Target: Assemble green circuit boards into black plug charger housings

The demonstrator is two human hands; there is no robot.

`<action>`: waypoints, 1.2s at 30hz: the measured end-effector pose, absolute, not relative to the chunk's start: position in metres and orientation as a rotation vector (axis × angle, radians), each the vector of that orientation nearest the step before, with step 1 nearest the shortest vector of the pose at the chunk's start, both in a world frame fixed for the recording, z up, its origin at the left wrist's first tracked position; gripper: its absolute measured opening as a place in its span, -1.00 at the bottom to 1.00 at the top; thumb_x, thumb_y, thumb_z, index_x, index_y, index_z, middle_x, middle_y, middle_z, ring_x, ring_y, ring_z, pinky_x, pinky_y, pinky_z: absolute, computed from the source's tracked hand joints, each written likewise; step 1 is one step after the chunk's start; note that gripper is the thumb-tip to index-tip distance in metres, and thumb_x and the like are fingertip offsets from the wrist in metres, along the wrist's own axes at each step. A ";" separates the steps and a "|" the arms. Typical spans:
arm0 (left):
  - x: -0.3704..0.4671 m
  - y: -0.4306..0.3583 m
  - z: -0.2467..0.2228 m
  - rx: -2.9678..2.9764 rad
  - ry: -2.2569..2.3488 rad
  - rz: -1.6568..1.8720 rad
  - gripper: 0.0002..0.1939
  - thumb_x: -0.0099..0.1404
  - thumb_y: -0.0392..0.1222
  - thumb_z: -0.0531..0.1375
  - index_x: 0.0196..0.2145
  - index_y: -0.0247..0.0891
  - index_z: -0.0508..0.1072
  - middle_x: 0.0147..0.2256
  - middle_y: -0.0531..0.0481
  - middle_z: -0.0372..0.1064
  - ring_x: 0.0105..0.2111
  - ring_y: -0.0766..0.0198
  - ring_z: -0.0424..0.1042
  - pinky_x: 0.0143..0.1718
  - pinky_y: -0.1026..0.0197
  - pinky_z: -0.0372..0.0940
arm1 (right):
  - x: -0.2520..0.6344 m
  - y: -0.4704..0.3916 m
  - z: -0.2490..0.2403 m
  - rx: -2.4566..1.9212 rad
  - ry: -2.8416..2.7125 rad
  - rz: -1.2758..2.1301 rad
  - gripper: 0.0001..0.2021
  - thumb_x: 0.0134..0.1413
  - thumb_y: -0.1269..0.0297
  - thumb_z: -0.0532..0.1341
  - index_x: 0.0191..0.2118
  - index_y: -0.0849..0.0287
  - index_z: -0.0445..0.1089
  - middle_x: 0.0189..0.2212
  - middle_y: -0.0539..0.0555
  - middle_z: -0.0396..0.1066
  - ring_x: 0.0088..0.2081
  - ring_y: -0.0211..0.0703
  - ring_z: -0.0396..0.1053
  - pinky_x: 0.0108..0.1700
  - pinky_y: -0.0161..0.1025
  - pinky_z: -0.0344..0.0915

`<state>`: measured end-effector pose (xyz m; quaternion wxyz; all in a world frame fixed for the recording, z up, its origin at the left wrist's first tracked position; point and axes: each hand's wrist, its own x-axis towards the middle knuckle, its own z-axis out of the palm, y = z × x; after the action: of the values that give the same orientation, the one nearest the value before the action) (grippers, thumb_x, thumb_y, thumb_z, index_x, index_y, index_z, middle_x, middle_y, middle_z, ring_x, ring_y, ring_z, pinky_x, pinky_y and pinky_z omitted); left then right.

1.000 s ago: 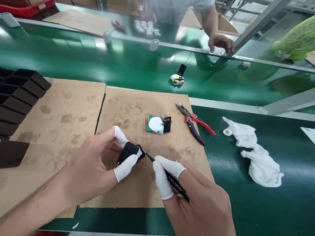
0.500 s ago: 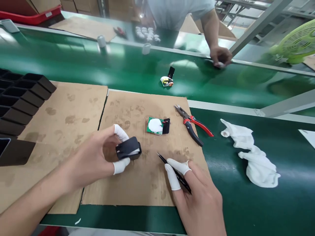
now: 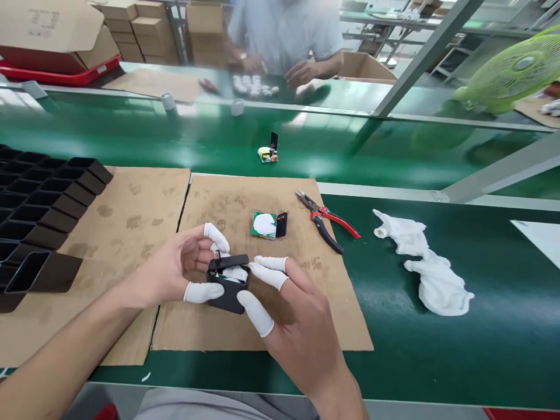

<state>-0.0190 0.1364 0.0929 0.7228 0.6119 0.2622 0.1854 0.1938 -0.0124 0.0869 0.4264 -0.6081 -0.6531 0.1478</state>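
A small black plastic case [image 3: 228, 297] is held low over the cardboard, its flap-like black lid [image 3: 231, 261] raised. White filler and a bit of circuit board show inside. My left hand [image 3: 188, 265], in white finger cots, grips the case from the left with thumb in front. From the right, my right hand [image 3: 301, 315] has its thumb and fingertips closed on the case's right end. No tweezers show; the palm is hidden. Just beyond the case lies a green circuit board [image 3: 265, 225] with a white pad and a black tab.
Red-and-black pliers [image 3: 326, 220] lie right of the board, with white cloths [image 3: 441, 286] farther right. Black cases [image 3: 48, 204] stand in rows at left. Another circuit assembly [image 3: 268, 153] sits on the green belt [image 3: 175, 140]. Behind a clear panel, a co-worker [image 3: 284, 41] handles white pieces.
My right hand has moved left onto the case, and its tweezers have gone from sight. The case has tipped so its open top shows. The view has shifted; the co-worker's arm has drawn back.
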 end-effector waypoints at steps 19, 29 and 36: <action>-0.016 0.132 0.097 1.325 0.642 0.390 -0.47 0.08 -0.25 0.60 -0.14 -0.16 0.39 -0.27 0.12 0.48 -0.34 0.34 0.48 -0.28 0.32 0.41 | 0.190 -0.002 0.080 -1.376 -1.671 0.423 -0.77 0.45 0.36 0.39 0.13 -0.01 0.58 0.04 0.11 0.65 0.02 -0.02 0.65 -0.01 -0.07 0.61; -0.012 0.134 0.095 1.079 0.520 0.404 -0.43 0.10 -0.09 0.69 -0.16 -0.17 0.41 -0.30 0.09 0.49 -0.33 0.29 0.56 -0.31 0.32 0.40 | 0.230 -0.046 0.078 -1.943 -1.744 -0.128 -0.78 0.62 0.18 0.24 0.18 0.07 0.55 0.03 0.19 0.64 0.04 0.19 0.62 -0.06 0.05 0.46; -0.009 0.131 0.087 1.051 0.456 0.392 -0.47 0.17 -0.08 0.66 -0.15 -0.19 0.42 -0.29 0.08 0.44 -0.34 0.31 0.52 -0.35 0.35 0.32 | 0.228 -0.064 0.081 -1.794 -1.543 0.244 -0.86 0.53 0.35 0.32 0.08 0.02 0.56 -0.17 0.06 0.60 -0.20 -0.09 0.63 -0.23 -0.26 0.56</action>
<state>-0.0090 0.1307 0.0872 0.8224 0.4938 0.2144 0.1842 0.2281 -0.0642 0.0808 0.3723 -0.7000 -0.6019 0.0951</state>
